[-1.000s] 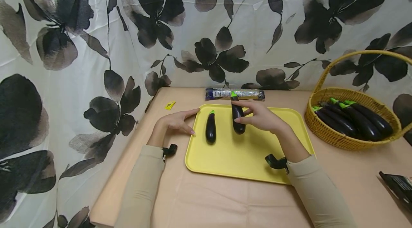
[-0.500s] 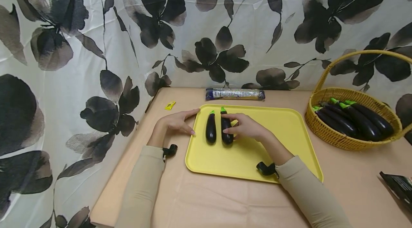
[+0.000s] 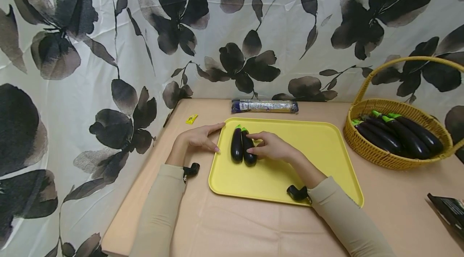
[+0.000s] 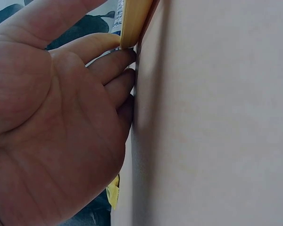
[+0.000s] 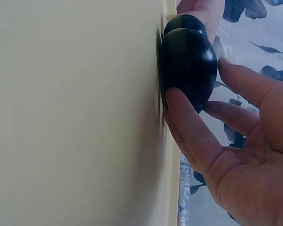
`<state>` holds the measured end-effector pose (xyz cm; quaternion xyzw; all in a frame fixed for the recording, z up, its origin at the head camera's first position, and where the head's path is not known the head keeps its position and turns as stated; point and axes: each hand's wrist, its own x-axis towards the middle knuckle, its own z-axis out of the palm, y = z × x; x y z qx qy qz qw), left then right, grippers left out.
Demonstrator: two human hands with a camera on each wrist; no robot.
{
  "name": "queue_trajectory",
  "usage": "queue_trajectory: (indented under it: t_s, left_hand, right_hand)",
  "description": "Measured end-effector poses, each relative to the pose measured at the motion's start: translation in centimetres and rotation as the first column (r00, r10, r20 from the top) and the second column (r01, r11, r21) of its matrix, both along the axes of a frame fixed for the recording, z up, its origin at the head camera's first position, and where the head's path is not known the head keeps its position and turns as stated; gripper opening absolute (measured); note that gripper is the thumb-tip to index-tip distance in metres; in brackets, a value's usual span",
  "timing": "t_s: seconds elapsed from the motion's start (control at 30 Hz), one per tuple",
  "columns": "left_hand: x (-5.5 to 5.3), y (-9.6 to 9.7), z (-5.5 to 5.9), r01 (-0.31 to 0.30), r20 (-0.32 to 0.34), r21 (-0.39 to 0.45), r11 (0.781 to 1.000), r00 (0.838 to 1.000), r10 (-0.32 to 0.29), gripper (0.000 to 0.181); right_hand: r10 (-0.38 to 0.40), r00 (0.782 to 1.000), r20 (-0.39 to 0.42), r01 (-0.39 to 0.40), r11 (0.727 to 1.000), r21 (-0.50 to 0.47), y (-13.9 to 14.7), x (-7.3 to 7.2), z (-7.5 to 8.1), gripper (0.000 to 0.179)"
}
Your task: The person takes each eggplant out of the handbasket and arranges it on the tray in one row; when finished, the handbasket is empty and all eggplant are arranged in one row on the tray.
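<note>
On the yellow tray, two dark purple eggplants with green caps lie side by side near the left end. My right hand holds the right-hand eggplant, fingers and thumb curved about it. In the right wrist view this eggplant bulges toward the camera, with the thumb tip right at its side and fingers along its other side. The left-hand eggplant shows just behind it. At the tray's left rim rests my left hand, thumb and forefinger spread, its fingertips touching the rim.
A wicker basket with several eggplants stands on the right. Behind the tray lies a long, shiny wrapped package. A small yellow packet is at the back left, and a black packet at the right edge.
My right hand has lowered an eggplant and shifted it left across the tray, up against the other one. The left hand has stayed at the rim.
</note>
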<state>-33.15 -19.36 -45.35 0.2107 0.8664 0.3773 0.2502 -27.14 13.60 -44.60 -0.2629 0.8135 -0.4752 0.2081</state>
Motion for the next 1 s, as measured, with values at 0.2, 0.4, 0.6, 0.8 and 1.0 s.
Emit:
queue_trajectory:
  t_s: [0.2,0.4,0.6,0.8,1.0]
  left_hand:
    - [-0.04,-0.01,-0.12,-0.002,-0.007,-0.001,1.0,1.0,0.002,0.119]
    - [0.0,-0.01,-0.08,-0.003,-0.011,-0.005,1.0,1.0,0.003,0.12]
    - [0.03,0.05,-0.05,0.003,-0.022,-0.02,1.0,1.0,-0.003,0.119]
    - [0.03,0.02,-0.03,0.008,-0.019,-0.015,1.0,1.0,-0.008,0.119]
    - [-0.01,0.01,-0.04,0.009,-0.026,-0.03,1.0,1.0,-0.01,0.121]
  right_hand:
    - [0.008,1.0,-0.004,-0.008,1.0,-0.009,-0.26,0.45,-0.05,0.066]
    - [0.017,0.999,-0.04,-0.016,1.0,0.017,-0.39,0.52,-0.16,0.067]
    - [0.037,0.997,-0.068,-0.034,0.999,0.04,-0.4,0.44,-0.25,0.067]
    - [0.052,0.995,-0.085,-0.049,0.998,0.04,-0.43,0.78,0.01,0.069]
    - [0.055,0.994,-0.094,-0.047,0.996,0.077,-0.25,0.85,0.32,0.071]
